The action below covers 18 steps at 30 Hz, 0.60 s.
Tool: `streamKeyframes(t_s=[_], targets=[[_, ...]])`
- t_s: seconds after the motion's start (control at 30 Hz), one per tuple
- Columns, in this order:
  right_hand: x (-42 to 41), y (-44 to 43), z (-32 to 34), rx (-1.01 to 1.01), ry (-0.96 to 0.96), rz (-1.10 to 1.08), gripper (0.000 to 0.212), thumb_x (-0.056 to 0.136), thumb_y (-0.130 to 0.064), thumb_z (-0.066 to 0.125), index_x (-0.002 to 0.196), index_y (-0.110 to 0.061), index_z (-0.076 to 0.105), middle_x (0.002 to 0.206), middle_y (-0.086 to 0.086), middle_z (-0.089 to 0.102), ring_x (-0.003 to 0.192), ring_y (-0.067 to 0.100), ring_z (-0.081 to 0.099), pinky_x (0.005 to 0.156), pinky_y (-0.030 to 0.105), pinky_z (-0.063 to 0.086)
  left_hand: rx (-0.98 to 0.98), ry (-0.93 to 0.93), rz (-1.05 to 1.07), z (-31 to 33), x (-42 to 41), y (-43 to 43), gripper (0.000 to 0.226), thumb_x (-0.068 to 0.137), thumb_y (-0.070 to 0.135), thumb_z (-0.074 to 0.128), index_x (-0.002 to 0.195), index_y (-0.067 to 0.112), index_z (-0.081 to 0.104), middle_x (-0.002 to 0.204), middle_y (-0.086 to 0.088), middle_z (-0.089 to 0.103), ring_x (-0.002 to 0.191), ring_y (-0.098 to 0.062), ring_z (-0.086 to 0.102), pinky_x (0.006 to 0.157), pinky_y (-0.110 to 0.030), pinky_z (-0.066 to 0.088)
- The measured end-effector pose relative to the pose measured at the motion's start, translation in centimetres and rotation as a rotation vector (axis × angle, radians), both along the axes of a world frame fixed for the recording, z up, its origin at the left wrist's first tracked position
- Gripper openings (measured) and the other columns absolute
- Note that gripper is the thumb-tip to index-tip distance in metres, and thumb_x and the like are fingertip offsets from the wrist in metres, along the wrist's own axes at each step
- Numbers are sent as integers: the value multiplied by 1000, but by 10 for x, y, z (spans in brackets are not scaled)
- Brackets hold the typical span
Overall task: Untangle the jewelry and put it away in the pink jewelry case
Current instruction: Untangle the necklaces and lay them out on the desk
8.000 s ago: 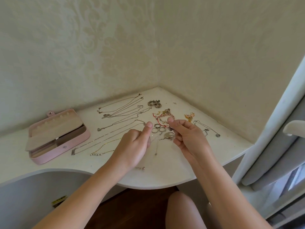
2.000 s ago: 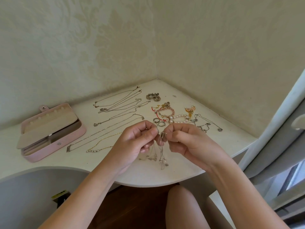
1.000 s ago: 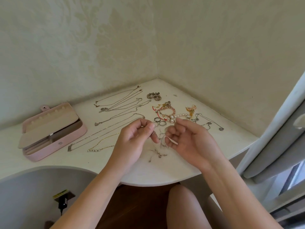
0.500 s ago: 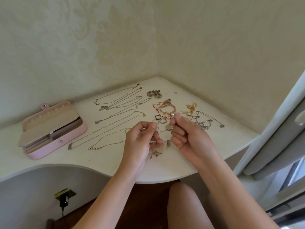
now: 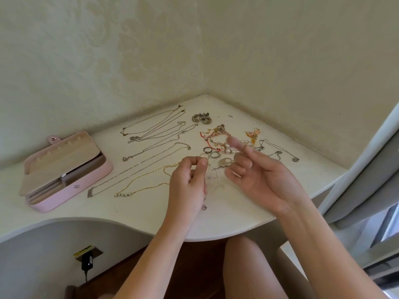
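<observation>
The pink jewelry case (image 5: 91,180) lies open at the left of the white corner desk (image 5: 133,214). My left hand (image 5: 189,184) pinches a thin silver chain (image 5: 216,180) between thumb and forefinger; the chain hangs blurred between my hands, and a small pendant (image 5: 204,207) shows below. My right hand (image 5: 261,178) is beside it with the index finger stretched out and blurred, gripping nothing that I can see. A round silver disc pendant (image 5: 224,162) lies close to its fingertips. Several necklaces (image 5: 155,130) lie straightened in rows, and a gold chain with pearls (image 5: 140,190) is nearest.
Rings (image 5: 212,154), beaded and pearl bracelets (image 5: 218,138), gold earrings (image 5: 252,133), a dark bead bracelet (image 5: 201,118) and tangled silver chains (image 5: 278,152) lie towards the corner. Walls close off the back. A grey chair (image 5: 367,186) stands on the right, and a charger (image 5: 86,258) is plugged in below the desk.
My right hand has let go of its pinch and spread its fingers, moving slightly right. My left hand keeps pinching the chain. The view has tilted down a little.
</observation>
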State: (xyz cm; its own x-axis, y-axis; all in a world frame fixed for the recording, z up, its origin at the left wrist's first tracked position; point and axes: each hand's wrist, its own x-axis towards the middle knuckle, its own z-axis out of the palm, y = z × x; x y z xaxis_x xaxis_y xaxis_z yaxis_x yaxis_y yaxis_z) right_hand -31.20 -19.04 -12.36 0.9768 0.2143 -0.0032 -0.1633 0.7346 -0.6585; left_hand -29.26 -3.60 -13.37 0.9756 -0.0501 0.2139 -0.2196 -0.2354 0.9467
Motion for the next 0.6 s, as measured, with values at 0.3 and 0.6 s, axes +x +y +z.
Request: streamKeyframes(t_s=[0.3,0.6], targets=[[8,15,-1,-192,18,-194,25,99,-12,42,92,-10,66,52,-4,28,45,7,24,44,17,33,49,35,-16,-1,-5,0,16,96,28,51,85,19,56,37,5,44,34,-5,37,37,-19,32],[16,-10,14,-676,-95,-66,14,86,-17,59,90,-5,66,53,-4,46,44,4,40,54,19,44,80,49,-39,-1,-4,-1,16,95,29,53,83,20,57,37,5,45,35,-5,38,38,-18,32]])
